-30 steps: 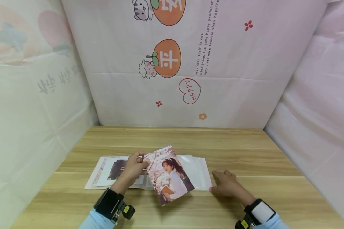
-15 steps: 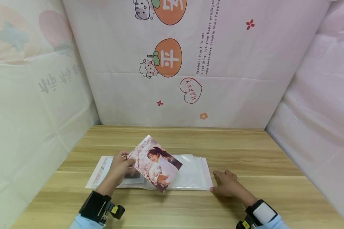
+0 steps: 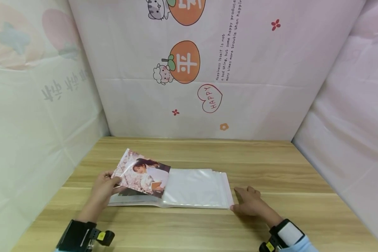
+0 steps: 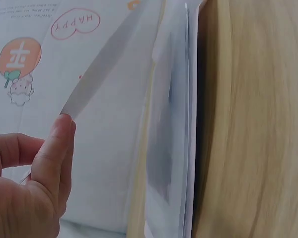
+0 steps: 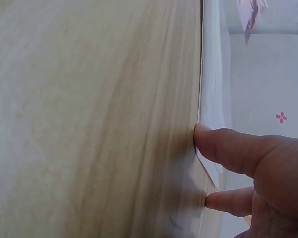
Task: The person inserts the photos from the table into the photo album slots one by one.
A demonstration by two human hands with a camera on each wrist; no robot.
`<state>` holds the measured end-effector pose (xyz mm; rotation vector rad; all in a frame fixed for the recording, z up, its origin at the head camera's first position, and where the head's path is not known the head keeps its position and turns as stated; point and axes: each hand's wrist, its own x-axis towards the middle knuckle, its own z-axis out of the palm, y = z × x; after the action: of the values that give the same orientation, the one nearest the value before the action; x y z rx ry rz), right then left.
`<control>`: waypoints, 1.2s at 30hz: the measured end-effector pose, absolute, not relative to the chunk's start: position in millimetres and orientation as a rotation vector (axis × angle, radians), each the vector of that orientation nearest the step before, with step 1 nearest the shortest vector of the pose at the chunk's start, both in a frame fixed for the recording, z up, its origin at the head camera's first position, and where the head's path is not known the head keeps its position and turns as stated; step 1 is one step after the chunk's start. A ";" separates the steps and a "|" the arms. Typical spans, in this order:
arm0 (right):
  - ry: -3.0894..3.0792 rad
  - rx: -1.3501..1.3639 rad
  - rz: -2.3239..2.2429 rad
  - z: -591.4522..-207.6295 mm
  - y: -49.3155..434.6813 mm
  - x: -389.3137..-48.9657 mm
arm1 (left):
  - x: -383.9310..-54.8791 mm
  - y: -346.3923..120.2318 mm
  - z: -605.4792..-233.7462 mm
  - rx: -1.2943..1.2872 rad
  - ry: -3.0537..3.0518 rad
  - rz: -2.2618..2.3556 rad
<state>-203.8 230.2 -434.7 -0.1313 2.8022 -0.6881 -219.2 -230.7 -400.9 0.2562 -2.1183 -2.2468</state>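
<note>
My left hand (image 3: 100, 190) pinches the left edge of a photo (image 3: 145, 176) between thumb and fingers. The photo shows a person in front of pink blossoms; it hangs tilted above the left half of an opened photo album (image 3: 195, 187). In the left wrist view the photo (image 4: 102, 64) appears nearly edge-on. Beneath it, a dark picture (image 3: 133, 192) partly shows on the left page. Clear plastic sleeves cover the right page. My right hand (image 3: 250, 202) rests at the album's right edge, with the thumb touching its near corner and the fingers on the table.
The wooden table (image 3: 271, 164) reaches back to a printed white cloth (image 3: 138, 115). More cloth closes off the left and right sides. Both wrists wear a black strap with a small camera.
My left hand has carried the photo leftward, from over the album's middle to over its left page, turning the photo more level. The right hand stays where it was.
</note>
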 end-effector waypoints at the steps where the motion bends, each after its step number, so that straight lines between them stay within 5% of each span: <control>1: 2.800 -0.132 -0.688 -434.7 230.1 -204.0 | -218.0 -234.2 -400.3 0.271 -2.121 -2.236; 36: 2.803 -0.135 -0.703 -434.4 229.8 -203.6 | -211.1 -228.8 -402.6 0.321 -2.225 -2.147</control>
<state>-203.6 229.8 -434.4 -0.1354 2.8032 -0.7029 -211.1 -228.8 -402.6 0.3206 -2.2247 -2.1466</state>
